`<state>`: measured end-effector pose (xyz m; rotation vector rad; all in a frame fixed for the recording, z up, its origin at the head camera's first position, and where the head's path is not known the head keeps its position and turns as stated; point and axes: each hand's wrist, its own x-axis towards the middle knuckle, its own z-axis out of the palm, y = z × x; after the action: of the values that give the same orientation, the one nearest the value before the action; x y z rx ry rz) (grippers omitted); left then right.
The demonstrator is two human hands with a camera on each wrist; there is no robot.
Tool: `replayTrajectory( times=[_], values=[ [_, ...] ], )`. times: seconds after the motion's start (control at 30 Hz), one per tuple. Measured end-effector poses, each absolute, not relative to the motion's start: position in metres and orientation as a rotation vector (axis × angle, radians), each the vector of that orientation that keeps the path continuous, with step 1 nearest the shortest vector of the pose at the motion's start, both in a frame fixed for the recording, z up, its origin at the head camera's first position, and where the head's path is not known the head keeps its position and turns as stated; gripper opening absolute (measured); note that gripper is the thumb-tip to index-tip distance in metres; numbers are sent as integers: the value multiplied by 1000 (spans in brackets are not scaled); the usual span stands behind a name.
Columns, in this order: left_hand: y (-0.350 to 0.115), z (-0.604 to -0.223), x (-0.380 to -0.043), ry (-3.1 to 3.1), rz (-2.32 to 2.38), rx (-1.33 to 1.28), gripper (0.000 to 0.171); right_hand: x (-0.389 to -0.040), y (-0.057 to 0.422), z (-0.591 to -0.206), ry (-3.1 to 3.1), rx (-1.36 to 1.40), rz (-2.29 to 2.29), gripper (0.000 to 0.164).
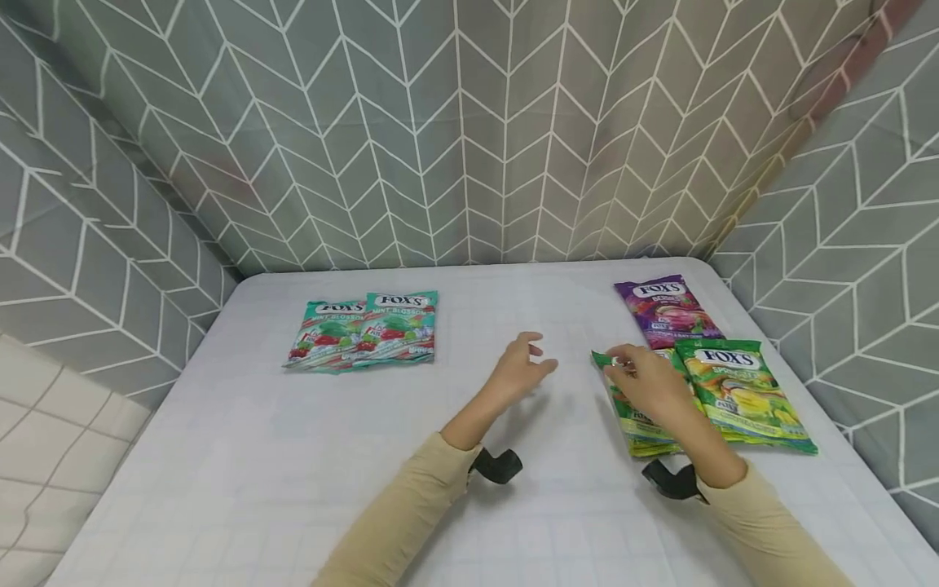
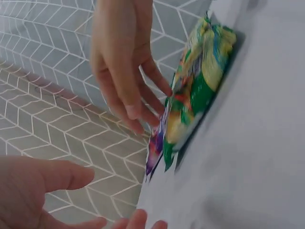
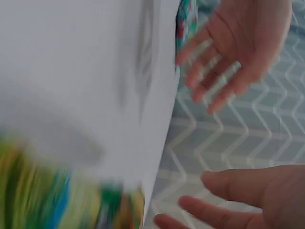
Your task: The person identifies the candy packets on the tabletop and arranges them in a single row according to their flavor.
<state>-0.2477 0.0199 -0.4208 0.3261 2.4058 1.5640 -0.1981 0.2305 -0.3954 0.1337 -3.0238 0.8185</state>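
My left hand point(image 1: 517, 369) hovers over the middle of the white table, its fingers loosely bent and holding nothing. To the right, my right hand point(image 1: 651, 383) is above a green Fox's candy bag point(image 1: 645, 428) and covers part of it. In the right wrist view the fingers of my right hand point(image 3: 238, 198) are spread and apart from any bag. Beside that bag lies another green and yellow Fox's candy bag point(image 1: 744, 395). A purple Fox's berries candy bag point(image 1: 671, 314) lies behind them.
Two teal Fox's Mint Blossom candy bags point(image 1: 326, 334) overlap at the left rear of the white table point(image 1: 257, 473). A patterned grey curtain point(image 1: 469, 139) rises behind the table and along its sides. Black wrist straps point(image 1: 499, 466) hang below my sleeves.
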Motion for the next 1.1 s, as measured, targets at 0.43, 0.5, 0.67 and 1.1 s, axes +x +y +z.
replayTrajectory(
  times=[0.43, 0.5, 0.67, 1.1],
  values=[
    [74, -434, -224, 2188, 1447, 233, 45, -163, 293, -401, -3108, -141, 671, 56],
    [80, -437, -221, 2158, 1443, 224, 46, -162, 294, -404, -3099, -151, 692, 57],
    [88, -441, -216, 2102, 1445, 222, 48, -162, 300, -406, -3133, -234, 742, 63],
    [101, -445, -210, 1966, 1520, 334, 53, -176, 309, -410, -3178, -186, 724, 69]
  ],
)
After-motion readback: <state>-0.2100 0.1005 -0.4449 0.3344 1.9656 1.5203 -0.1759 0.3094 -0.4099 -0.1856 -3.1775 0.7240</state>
